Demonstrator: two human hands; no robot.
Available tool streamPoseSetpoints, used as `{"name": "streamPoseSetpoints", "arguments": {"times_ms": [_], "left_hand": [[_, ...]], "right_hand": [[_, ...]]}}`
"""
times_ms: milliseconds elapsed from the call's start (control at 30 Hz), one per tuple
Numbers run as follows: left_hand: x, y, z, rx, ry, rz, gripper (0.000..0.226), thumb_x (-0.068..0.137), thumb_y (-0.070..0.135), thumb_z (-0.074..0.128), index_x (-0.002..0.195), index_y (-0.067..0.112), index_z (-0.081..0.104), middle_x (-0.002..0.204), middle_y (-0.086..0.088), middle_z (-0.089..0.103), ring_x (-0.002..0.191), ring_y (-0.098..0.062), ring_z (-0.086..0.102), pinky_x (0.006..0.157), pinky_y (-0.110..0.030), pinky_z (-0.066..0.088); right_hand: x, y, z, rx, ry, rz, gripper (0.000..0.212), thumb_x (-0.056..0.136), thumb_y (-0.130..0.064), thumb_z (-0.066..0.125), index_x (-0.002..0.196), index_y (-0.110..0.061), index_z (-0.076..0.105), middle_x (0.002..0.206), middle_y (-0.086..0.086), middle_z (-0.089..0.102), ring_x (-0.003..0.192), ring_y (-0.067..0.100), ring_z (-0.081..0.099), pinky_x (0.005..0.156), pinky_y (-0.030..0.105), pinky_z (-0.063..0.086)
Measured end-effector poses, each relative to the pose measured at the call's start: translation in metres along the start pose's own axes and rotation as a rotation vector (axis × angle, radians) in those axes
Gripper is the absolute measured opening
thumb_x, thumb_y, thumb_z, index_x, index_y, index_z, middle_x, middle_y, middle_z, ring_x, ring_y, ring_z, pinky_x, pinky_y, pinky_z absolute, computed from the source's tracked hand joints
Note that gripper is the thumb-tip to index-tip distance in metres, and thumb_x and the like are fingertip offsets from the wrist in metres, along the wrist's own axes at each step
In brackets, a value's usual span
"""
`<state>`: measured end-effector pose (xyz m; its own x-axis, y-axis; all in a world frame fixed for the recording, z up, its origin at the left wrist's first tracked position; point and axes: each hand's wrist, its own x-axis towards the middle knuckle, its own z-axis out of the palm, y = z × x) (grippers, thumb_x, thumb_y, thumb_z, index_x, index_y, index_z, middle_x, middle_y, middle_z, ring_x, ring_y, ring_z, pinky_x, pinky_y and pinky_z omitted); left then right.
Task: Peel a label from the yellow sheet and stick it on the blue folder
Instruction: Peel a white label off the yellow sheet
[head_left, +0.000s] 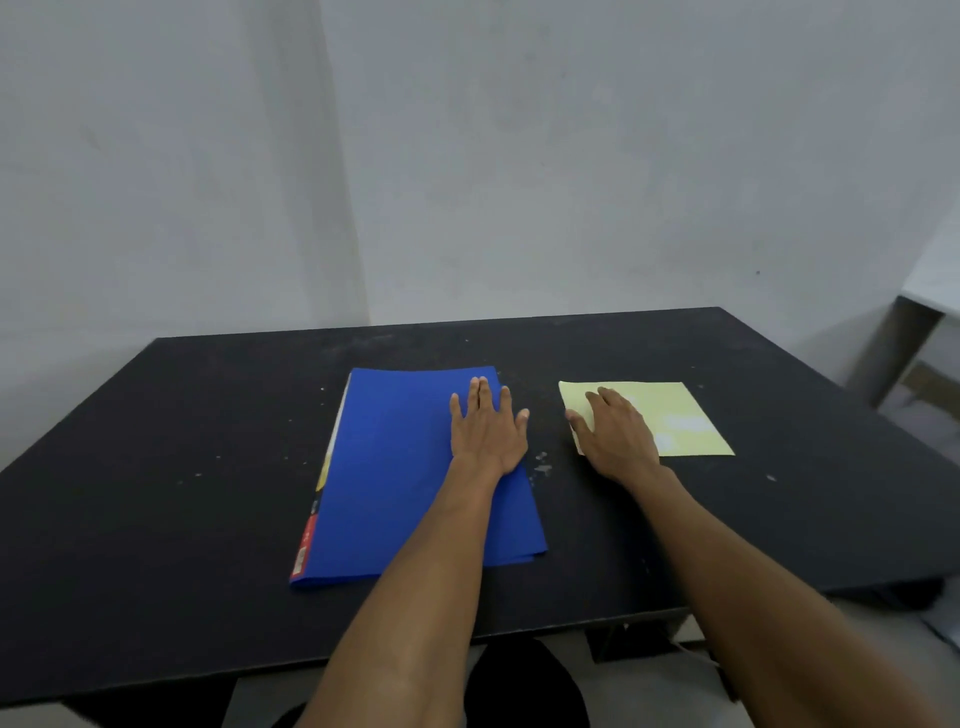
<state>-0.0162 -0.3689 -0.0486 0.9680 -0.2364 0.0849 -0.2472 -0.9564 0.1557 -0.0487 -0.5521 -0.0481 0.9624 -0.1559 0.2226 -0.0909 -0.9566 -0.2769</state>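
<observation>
A blue folder (395, 467) lies flat on the black table (156, 493), a little left of centre, with a red and yellow strip along its left spine. My left hand (488, 426) rests palm down on the folder's upper right part, fingers spread. To the right lies the yellow label sheet (675, 415), with pale white label patches on it. My right hand (615, 431) lies on the sheet's left part, fingers curled down onto the paper and thumb at the sheet's left edge. Whether a label is pinched under the fingers is hidden.
A grey wall stands behind the table. At the far right a second table or bench (924, 312) stands beside the black one. The table's near edge runs just in front of my body, above my dark lap.
</observation>
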Motion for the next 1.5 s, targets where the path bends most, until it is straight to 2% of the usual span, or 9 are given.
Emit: {"name": "streamPoseSetpoints", "arguments": {"times_ms": [233, 333, 600, 900, 1200, 1500], "left_hand": [[0.008, 0.044, 0.01, -0.013, -0.021, 0.066, 0.064, 0.105, 0.047, 0.014, 0.159, 0.015, 0.009, 0.167, -0.015, 0.0, 0.155, -0.026, -0.009, 0.123, -0.053, -0.003], [0.009, 0.044, 0.011, -0.013, -0.015, 0.072, 0.063, 0.105, 0.048, 0.014, 0.159, 0.015, 0.01, 0.167, -0.015, 0.0, 0.155, -0.027, -0.008, 0.123, -0.053, -0.003], [0.007, 0.021, 0.004, 0.003, 0.025, 0.047, 0.063, 0.105, 0.047, 0.016, 0.159, 0.014, 0.014, 0.167, -0.016, 0.004, 0.155, -0.028, -0.005, 0.123, -0.053, 0.0], [0.0, -0.006, 0.003, 0.006, -0.016, 0.013, 0.065, 0.105, 0.049, 0.016, 0.159, 0.014, 0.01, 0.167, -0.016, 0.0, 0.155, -0.028, -0.008, 0.123, -0.052, -0.002], [-0.002, -0.01, 0.008, -0.022, -0.034, 0.015, 0.067, 0.104, 0.051, 0.017, 0.16, 0.015, 0.008, 0.167, -0.015, -0.002, 0.155, -0.028, -0.008, 0.123, -0.052, -0.003], [0.004, -0.01, 0.004, -0.032, -0.046, 0.048, 0.065, 0.104, 0.05, 0.018, 0.16, 0.017, 0.008, 0.167, -0.013, -0.003, 0.155, -0.026, -0.009, 0.122, -0.052, -0.003]], "right_hand": [[-0.003, 0.06, -0.014, -0.039, 0.026, 0.157, 0.062, 0.1, -0.049, 0.035, 0.139, -0.002, 0.043, 0.154, 0.022, 0.035, 0.145, 0.035, 0.028, 0.118, 0.047, 0.025], [-0.005, 0.071, -0.012, -0.038, -0.017, 0.186, 0.066, 0.098, -0.053, 0.036, 0.138, -0.002, 0.043, 0.154, 0.021, 0.035, 0.146, 0.034, 0.027, 0.119, 0.048, 0.024], [-0.004, 0.047, -0.001, -0.016, -0.048, 0.118, 0.071, 0.095, -0.059, 0.036, 0.139, -0.004, 0.043, 0.155, 0.02, 0.034, 0.146, 0.032, 0.027, 0.119, 0.047, 0.023], [-0.007, 0.009, 0.009, -0.013, -0.065, 0.071, 0.072, 0.095, -0.059, 0.036, 0.143, -0.005, 0.039, 0.156, 0.019, 0.032, 0.146, 0.032, 0.027, 0.12, 0.047, 0.021], [-0.01, 0.005, 0.009, -0.035, -0.058, 0.069, 0.073, 0.096, -0.059, 0.034, 0.145, -0.005, 0.037, 0.157, 0.019, 0.031, 0.147, 0.032, 0.026, 0.121, 0.048, 0.021], [0.01, -0.013, 0.007, 0.013, 0.018, -0.032, 0.054, 0.099, -0.045, 0.042, 0.142, -0.012, 0.045, 0.153, 0.012, 0.041, 0.143, 0.029, 0.035, 0.116, 0.044, 0.029]]}}
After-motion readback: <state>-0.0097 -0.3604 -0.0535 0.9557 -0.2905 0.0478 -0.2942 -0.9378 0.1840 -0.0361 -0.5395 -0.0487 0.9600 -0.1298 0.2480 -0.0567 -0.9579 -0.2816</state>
